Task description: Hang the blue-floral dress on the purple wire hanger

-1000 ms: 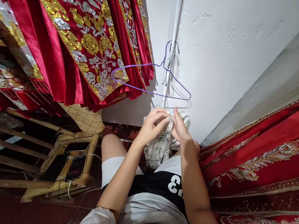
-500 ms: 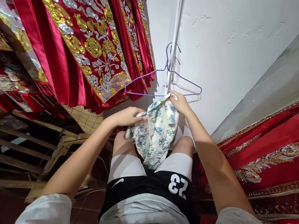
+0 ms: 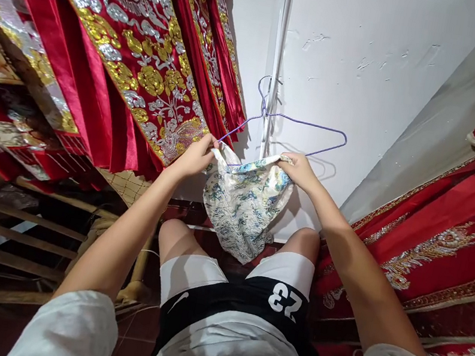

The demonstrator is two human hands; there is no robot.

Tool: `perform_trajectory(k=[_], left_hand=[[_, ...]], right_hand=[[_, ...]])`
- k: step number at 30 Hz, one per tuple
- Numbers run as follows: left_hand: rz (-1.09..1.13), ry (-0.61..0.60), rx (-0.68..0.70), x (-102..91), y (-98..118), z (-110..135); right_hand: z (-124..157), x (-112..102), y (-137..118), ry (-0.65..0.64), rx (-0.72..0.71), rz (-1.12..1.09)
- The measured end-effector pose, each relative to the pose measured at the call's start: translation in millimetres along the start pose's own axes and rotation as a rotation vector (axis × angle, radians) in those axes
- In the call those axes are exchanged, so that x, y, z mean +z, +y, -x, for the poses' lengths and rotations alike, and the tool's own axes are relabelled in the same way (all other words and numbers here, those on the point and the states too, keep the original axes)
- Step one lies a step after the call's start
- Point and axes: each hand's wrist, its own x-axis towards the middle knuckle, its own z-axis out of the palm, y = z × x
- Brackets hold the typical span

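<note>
- While the left hand (image 3: 199,154) is pinching one end of the patterned cloth (image 3: 246,207) between thumb and fingers, the right hand (image 3: 299,170) is pinching the other end of its top edge; I cannot tell whether the left is also gripping wire.
- The cloth is hanging between both hands, in front of the white wall (image 3: 347,93), showing blue and green print on white.
- Its top edge is running sideways and sagging; its body is pointing down toward the space between the knees (image 3: 306,244), narrowing to a rounded tip.
- Soft, thin and creased, it is falling in loose folds.
- The purple hanger (image 3: 306,122) is stretching sideways, its thin wire showing at the cloth's opening, its hook curving up beside a pale pole (image 3: 281,33).
- Farther out, shiny red clothes (image 3: 149,78) with gold and silver stitching are hanging at left, above a slatted wooden chair (image 3: 1,257).
- Beaded red fabric (image 3: 429,253) is covering the right side.
</note>
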Motion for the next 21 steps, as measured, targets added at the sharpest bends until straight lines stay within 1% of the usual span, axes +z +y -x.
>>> perform_trajectory(k=[2, 3, 4, 6, 8, 9, 10, 11, 12, 13, 14, 16, 17, 18, 19, 20, 21], left_hand=[[0.106, 0.065, 0.066, 3.5, 3.6, -11.7], [0.106, 0.089, 0.079, 4.0, 4.6, -16.2], [0.081, 0.097, 0.082, 3.5, 4.8, -19.8], [0.004, 0.064, 0.087, -0.1, 3.7, -24.6], [-0.044, 0.031, 0.101, -5.4, 2.1, -27.8], [-0.059, 0.025, 0.114, -8.1, 1.6, -29.4], [-0.078, 0.026, 0.132, -10.4, 1.4, -31.1], [-0.104, 0.03, 0.148, -12.5, 1.5, -33.0], [-0.132, 0.041, 0.16, -14.2, 1.9, -35.2], [-0.159, 0.059, 0.165, -15.8, 2.4, -37.6], [-0.181, 0.087, 0.162, -17.3, 3.2, -40.2], [-0.192, 0.155, 0.133, -20.2, 6.1, -46.1], [-0.182, 0.178, 0.112, -21.4, 8.6, -49.4], [-0.165, 0.188, 0.095, -22.2, 11.9, -52.9], [-0.141, 0.181, 0.084, -22.3, 16.0, -56.5], [-0.117, 0.162, 0.083, -21.5, 20.8, -60.1], [-0.098, 0.135, 0.092, -19.7, 25.9, -63.7]], right_hand=[[2.7, 1.5, -2.0, -0.045, 0.003, 0.007], [4.4, 0.5, -1.5, -0.037, -0.012, 0.028], [6.0, -2.2, -0.2, -0.003, -0.032, 0.058], [7.5, -12.7, 5.3, 0.147, -0.061, 0.13], [5.2, -29.5, 13.5, 0.325, -0.047, 0.204], [2.6, -39.5, 17.8, 0.388, -0.033, 0.241], [-0.6, -50.2, 21.7, 0.426, -0.025, 0.273], [-4.1, -61.2, 24.7, 0.432, -0.021, 0.292], [-7.4, -72.3, 26.2, 0.405, -0.014, 0.291], [-10.1, -83.2, 26.2, 0.349, 0.004, 0.264], [-12.1, -93.5, 24.6, 0.264, 0.036, 0.21], [-13.8, -110.9, 17.6, 0.053, 0.128, 0.056], [-13.8, -116.7, 12.9, -0.04, 0.175, -0.023], [-13.8, -119.9, 8.2, -0.106, 0.214, -0.094], [-13.9, -120.0, 3.8, -0.139, 0.24, -0.157], [-14.4, -116.8, 0.2, -0.137, 0.25, -0.214], [-15.3, -110.7, -2.6, -0.107, 0.247, -0.267]])
